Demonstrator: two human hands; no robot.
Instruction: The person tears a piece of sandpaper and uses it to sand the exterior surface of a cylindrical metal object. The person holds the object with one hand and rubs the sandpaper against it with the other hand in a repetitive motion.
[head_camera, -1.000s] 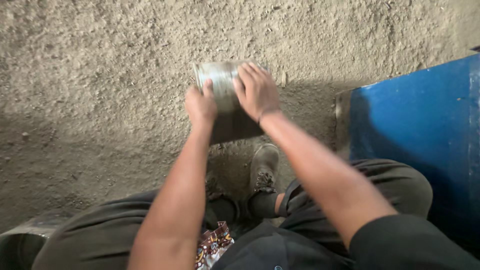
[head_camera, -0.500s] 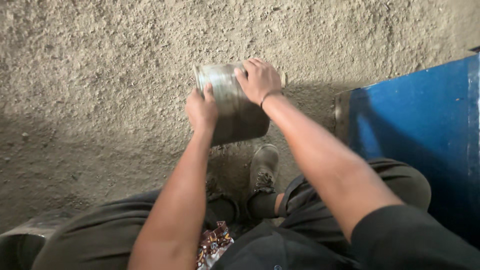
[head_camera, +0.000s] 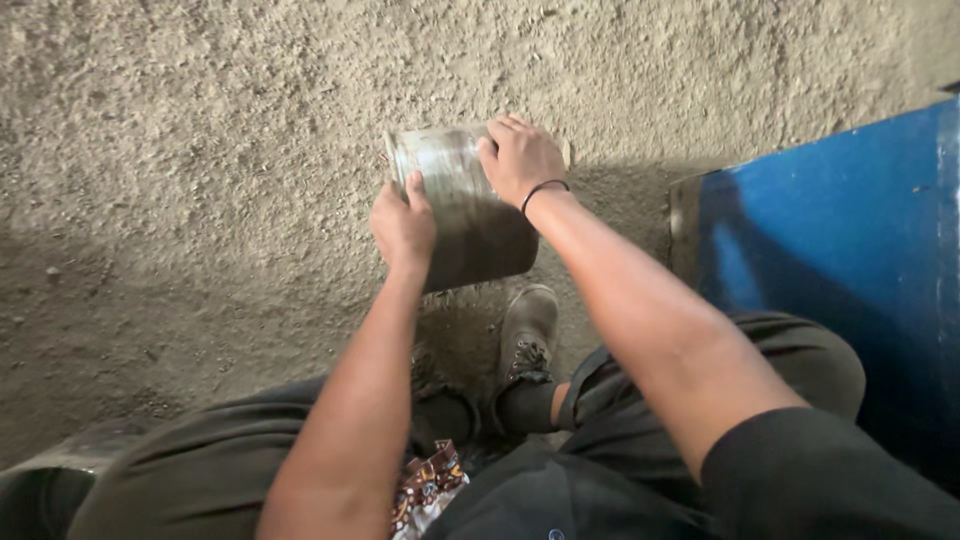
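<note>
A dull grey metal can (head_camera: 462, 210), dusty and lying tilted on its side, is held above the sandy ground in both my hands. My left hand (head_camera: 403, 225) grips its near left side with the thumb along the wall. My right hand (head_camera: 518, 158) covers the far top edge, a black band on its wrist. The can's open end points away from me, toward the sand. Its inside is hidden.
Coarse sandy ground (head_camera: 200, 150) fills most of the view. A blue barrel (head_camera: 840, 240) stands at the right, close to my right knee. My brown boot (head_camera: 527, 335) rests on the ground below the can, between my dark trousers.
The can has tipped further forward and shifted slightly toward me. Both hands stayed on it; my right hand slid toward the far rim.
</note>
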